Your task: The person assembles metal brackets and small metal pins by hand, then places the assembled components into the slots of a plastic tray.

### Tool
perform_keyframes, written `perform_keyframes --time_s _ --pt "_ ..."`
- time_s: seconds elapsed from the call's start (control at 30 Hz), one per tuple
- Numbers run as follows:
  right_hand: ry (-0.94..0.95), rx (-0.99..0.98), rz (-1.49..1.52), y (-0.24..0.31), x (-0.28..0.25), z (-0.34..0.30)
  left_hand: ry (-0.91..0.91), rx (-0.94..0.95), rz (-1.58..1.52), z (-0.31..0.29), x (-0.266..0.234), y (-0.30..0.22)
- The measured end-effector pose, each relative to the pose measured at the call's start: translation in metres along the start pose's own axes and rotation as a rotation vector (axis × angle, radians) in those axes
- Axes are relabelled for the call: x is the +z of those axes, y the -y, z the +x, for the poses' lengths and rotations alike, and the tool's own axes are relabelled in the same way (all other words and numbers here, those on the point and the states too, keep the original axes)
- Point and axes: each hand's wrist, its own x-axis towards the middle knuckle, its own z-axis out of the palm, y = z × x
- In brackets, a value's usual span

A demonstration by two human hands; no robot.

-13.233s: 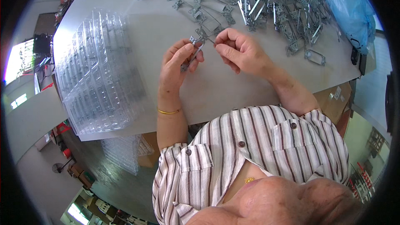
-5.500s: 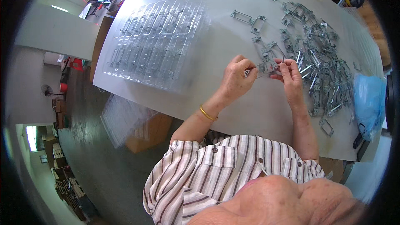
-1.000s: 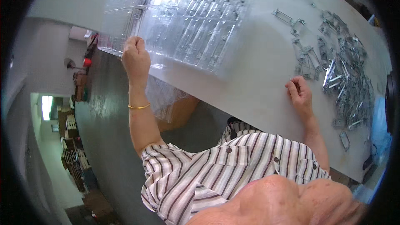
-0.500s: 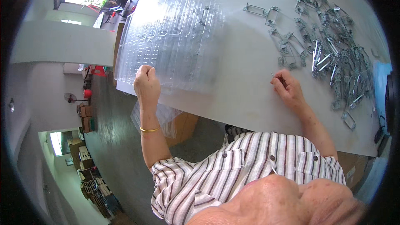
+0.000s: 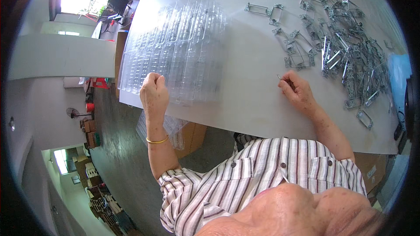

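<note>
My left hand [image 5: 154,94] is closed at the near edge of a clear plastic tray [image 5: 192,57] with long moulded compartments. Its fingertips appear to pinch that edge, though the grip itself is partly hidden. Over the bare tabletop, my right hand [image 5: 298,91] has its fingers curled around a thin metal pin [image 5: 279,77]. Only the pin's tip pokes out past the thumb and forefinger. Beyond that hand lie several joined metal frames [image 5: 299,57], with a big heap of the same metal frames [image 5: 350,57] to their right.
The white table [image 5: 249,91] ends just in front of my body. Below its left front edge are more clear plastic sheets or trays [image 5: 175,126] and a cardboard box [image 5: 192,137]. A blue plastic bag [image 5: 399,76] sits at the right edge. A single metal frame [image 5: 364,119] lies near the front right.
The whole view has shifted slightly. The clear tray has come a little nearer to me along with my left hand. My right hand still holds the pin in much the same pose.
</note>
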Motion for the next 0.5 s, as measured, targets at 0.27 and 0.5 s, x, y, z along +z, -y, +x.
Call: perform_keyframes --time_s 0.27,0.5 --pt "-0.002 -0.028 0.013 0.001 -0.001 -0.001 0.005 -0.002 -0.007 -0.003 -0.001 -0.012" --pt "0.015 0.000 -0.024 0.004 -0.002 -0.001 0.043 -0.022 0.020 0.000 0.002 -0.018"
